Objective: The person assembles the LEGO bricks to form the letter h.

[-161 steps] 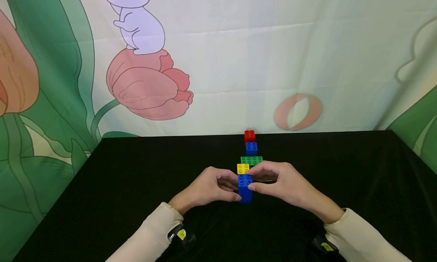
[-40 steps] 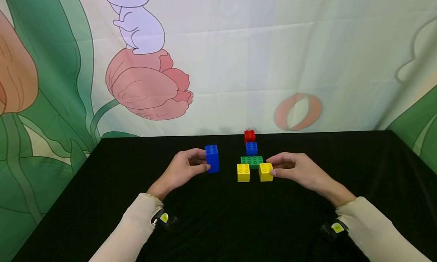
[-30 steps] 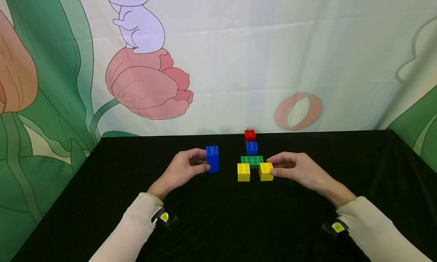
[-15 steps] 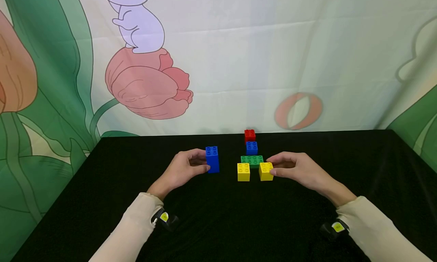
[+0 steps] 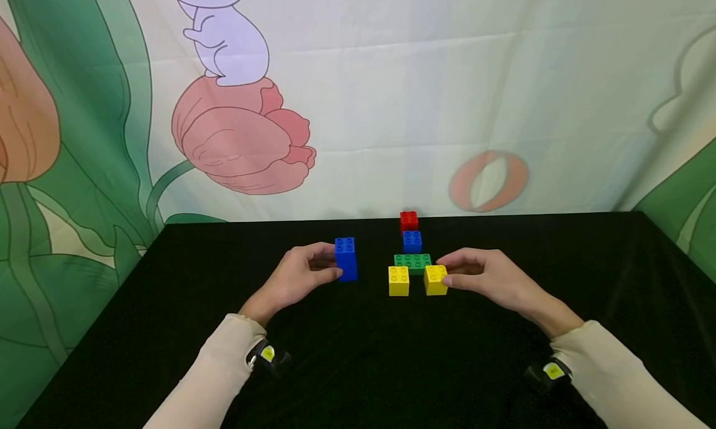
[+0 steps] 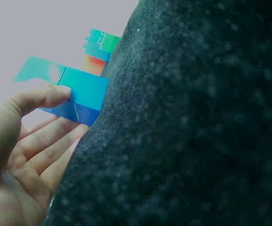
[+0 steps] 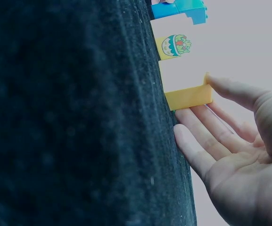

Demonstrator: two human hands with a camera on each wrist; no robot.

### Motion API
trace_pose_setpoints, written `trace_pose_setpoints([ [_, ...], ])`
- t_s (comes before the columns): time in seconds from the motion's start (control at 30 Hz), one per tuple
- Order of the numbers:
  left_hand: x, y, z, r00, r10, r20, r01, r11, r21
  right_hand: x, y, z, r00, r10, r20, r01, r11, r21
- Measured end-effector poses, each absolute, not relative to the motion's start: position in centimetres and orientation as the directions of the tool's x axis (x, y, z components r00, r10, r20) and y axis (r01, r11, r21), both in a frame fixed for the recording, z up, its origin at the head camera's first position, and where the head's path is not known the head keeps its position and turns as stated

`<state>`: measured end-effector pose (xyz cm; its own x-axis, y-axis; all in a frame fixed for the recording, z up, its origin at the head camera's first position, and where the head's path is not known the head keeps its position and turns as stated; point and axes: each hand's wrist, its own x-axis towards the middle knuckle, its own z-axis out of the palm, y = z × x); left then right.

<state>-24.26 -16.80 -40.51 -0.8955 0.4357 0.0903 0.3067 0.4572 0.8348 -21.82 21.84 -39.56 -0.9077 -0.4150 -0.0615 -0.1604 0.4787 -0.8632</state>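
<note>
My left hand [image 5: 299,276] pinches a tall blue stack [image 5: 346,261] between thumb and fingers, left of the other bricks. A seam across the blue stack [image 6: 81,89] in the left wrist view shows two bricks joined end to end. With thumb and fingertips, my right hand [image 5: 486,276] grips a yellow toy brick [image 5: 436,281], which stands upright on the black cloth. Just left of it stands another yellow brick [image 5: 398,282], apart from both hands. In the right wrist view this second brick bears a plant-like picture [image 7: 176,45].
Behind the yellow bricks lies a long green brick [image 5: 413,264]. Farther back are a blue brick [image 5: 412,242] and a red brick [image 5: 409,221], near the rear edge of the black-covered table [image 5: 358,360]. A printed curtain [image 5: 380,106] hangs beyond it.
Since the oldest frame, my left hand has carried the blue stack left and farther back; my right hand has left it and taken the right yellow brick. Over the last second, almost nothing moves.
</note>
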Motion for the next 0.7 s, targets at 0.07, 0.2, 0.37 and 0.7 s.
trace_pose_setpoints([
  [0.07, -24.27, -16.8, -40.46, -0.897, 0.434, 0.087, 0.306, 0.465, 0.831, -21.81, 21.85, -39.56, -0.908, -0.414, -0.063, -0.158, 0.478, -0.864],
  [0.2, -24.3, -16.81, -40.42, -0.896, 0.435, 0.087, 0.309, 0.469, 0.828, -21.81, 21.85, -39.58, -0.909, -0.412, -0.066, -0.154, 0.477, -0.865],
  [0.37, -24.21, -16.85, -40.31, -0.894, 0.439, 0.09, 0.31, 0.461, 0.832, -21.79, 21.85, -39.61, -0.909, -0.413, -0.062, -0.16, 0.481, -0.862],
  [0.7, -24.28, -17.09, -39.78, -0.906, 0.405, 0.125, 0.321, 0.46, 0.828, -21.75, 21.79, -39.62, -0.909, -0.413, -0.051, -0.17, 0.48, -0.861],
])
